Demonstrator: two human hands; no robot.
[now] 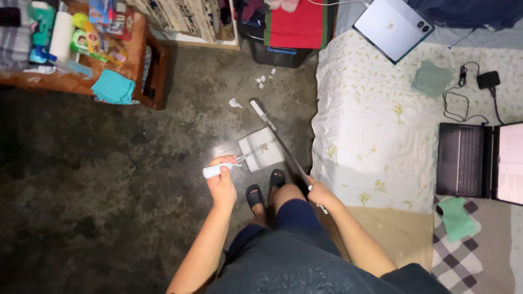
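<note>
My left hand (222, 179) grips the white handle of a dustpan (261, 148), whose flat white pan rests on the dark floor in front of my feet. My right hand (319, 191) holds the long thin stick of a broom (278, 139); its white head end reaches out to about the middle of the floor, past the pan. Small white paper scraps (235, 103) lie on the floor just beyond the broom's end, with more scraps (262, 80) farther off. My feet wear black sandals (254, 196).
A mattress with a pale flowered sheet (370, 120) fills the right side, carrying an open laptop (479, 161), a tablet (393, 26), a charger with cable (479, 87) and green cloths. A cluttered wooden table (81, 49) stands at upper left. A dark bin (280, 54) sits at the top.
</note>
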